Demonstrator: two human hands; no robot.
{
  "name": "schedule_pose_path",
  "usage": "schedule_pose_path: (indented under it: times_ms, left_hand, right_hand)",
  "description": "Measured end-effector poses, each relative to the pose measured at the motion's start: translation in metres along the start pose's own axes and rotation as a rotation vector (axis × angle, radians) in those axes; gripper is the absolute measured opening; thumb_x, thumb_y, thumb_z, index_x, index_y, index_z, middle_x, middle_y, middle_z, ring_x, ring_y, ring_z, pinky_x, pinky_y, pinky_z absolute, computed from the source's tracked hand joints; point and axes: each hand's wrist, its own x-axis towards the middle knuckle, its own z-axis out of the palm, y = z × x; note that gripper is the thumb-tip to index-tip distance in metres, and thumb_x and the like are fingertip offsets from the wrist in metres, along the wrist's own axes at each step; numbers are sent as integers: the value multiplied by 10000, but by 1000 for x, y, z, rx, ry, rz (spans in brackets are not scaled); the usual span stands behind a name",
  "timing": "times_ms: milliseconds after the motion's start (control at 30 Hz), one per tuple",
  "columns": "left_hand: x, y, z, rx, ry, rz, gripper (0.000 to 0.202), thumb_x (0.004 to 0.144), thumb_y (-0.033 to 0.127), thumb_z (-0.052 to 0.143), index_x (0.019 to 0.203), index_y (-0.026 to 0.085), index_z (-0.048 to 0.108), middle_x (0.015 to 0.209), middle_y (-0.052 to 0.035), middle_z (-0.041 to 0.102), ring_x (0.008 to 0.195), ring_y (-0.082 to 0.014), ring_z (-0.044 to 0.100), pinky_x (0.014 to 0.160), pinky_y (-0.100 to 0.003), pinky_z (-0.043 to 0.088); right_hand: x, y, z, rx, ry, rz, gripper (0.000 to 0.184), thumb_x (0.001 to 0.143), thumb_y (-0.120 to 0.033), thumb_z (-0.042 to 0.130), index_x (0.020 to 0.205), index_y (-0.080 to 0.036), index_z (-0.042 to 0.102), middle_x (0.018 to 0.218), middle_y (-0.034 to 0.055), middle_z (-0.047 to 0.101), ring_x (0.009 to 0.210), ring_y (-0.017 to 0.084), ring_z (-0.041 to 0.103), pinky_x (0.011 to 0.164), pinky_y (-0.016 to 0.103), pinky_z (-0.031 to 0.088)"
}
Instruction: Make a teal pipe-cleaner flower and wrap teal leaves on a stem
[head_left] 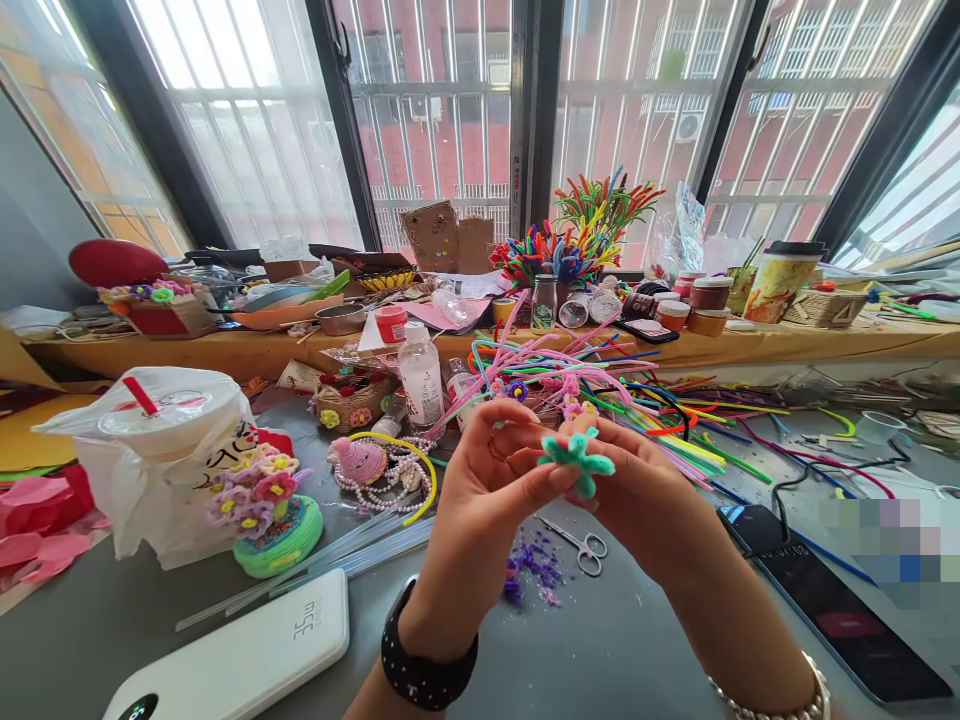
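A small teal pipe-cleaner flower (577, 462) with looped petals is held up between both hands above the grey table. My left hand (499, 470) pinches it from the left with thumb and fingers. From the other side my right hand (634, 485) closes on it, some of its fingertips hidden behind the petals. Below the hands lie small scissors (579, 545) and a scatter of purple fuzz clippings (536, 568). Just behind the hands is a heap of pink and multicoloured pipe cleaners (555, 365).
At left stand a bagged drink cup (176, 420), a pipe-cleaner flower pot (277, 530) and a white power bank (247, 650). A phone (832, 600) lies at right. Behind are a bottle (420, 375), a bead string (397, 480) and a cluttered ledge (825, 345) under the windows.
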Motion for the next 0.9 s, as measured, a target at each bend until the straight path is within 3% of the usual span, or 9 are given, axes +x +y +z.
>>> schedule_pose_path:
  times_ms: [200,367,600,733,900]
  left_hand:
    - [2,-3,-4,-70,-97,-48,322,551,173,743,766,221,508,525,83,591,472,-80,542,486,-181,462]
    - [-4,1,-4,-89,-159,-56,301,552,203,738,759,238,522,414,100,487,369,-63,444,409,-173,396]
    - [1,4,-10,-114,-313,-78,323,561,123,715,816,266,578,561,63,535,483,-66,479,466,-169,413]
    - [5,3,-10,-11,-169,-51,353,540,162,735,848,233,578,744,25,558,628,-88,533,576,-182,457]
    - [-1,9,-1,227,16,66,219,603,198,703,805,174,621,749,-13,625,702,-113,579,637,-179,473]
  right_hand:
    - [-7,-3,6,-69,-59,8,139,687,-235,639,602,-159,560,564,-38,478,510,55,379,483,169,316]
    - [-19,-8,15,-191,-150,-41,89,696,-231,637,646,-186,578,622,-26,561,548,84,503,510,198,391]
    - [-26,-13,20,-433,-93,-248,64,735,-227,602,680,-199,585,662,-17,553,613,100,526,533,210,420]
    - [-28,-16,19,-738,85,-503,52,746,-178,578,699,-200,575,669,-18,524,612,98,498,530,211,412]
    - [-26,-14,14,-1151,300,-882,134,705,-78,593,755,-203,582,712,-8,538,632,107,506,547,227,411]
